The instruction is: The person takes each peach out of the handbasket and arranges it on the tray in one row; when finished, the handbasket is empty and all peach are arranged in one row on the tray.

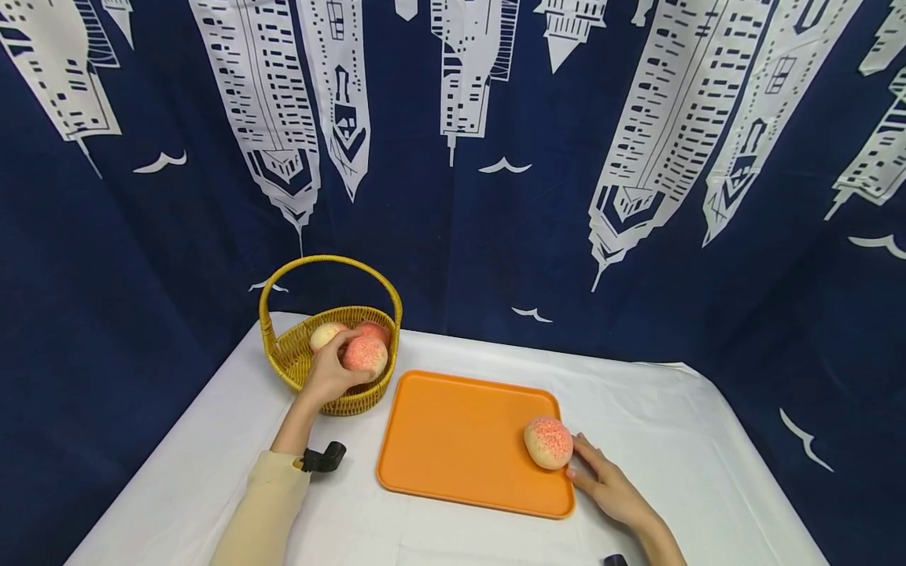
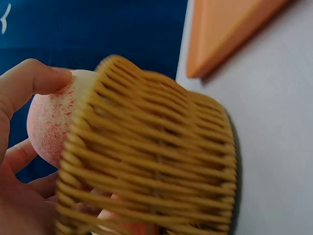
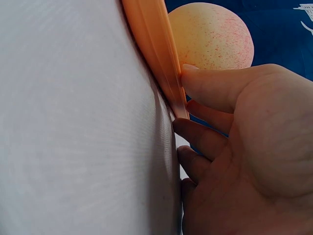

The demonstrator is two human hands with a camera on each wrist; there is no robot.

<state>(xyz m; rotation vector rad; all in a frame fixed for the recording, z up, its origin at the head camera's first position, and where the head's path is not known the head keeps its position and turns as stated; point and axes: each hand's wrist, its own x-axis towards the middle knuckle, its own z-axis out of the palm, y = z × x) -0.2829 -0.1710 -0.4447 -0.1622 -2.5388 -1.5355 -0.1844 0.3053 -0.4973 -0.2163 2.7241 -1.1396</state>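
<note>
In the head view my left hand [image 1: 331,377] holds a pink-speckled peach [image 1: 365,355], thumb and fingers spread around its sides, at the wicker basket [image 1: 351,404]. Two more peaches lie behind it in the basket, one pale [image 1: 324,336] and one redder [image 1: 375,330]. The left wrist view has the basket wall [image 2: 151,142] covering part of the held peach [image 2: 51,122]. My right hand [image 1: 610,487] rests at the right edge of the orange tray [image 1: 453,440], its fingers loosely bent and the fingertips by the rim. A peach [image 1: 548,442] sits on the tray beside them.
The basket's tall arched handle [image 1: 331,258] rises above the peaches. White cloth [image 1: 354,503] covers the table, and a dark blue curtain [image 1: 453,251] with white building prints hangs behind it. Black wrist gear [image 1: 324,457] is on the left forearm.
</note>
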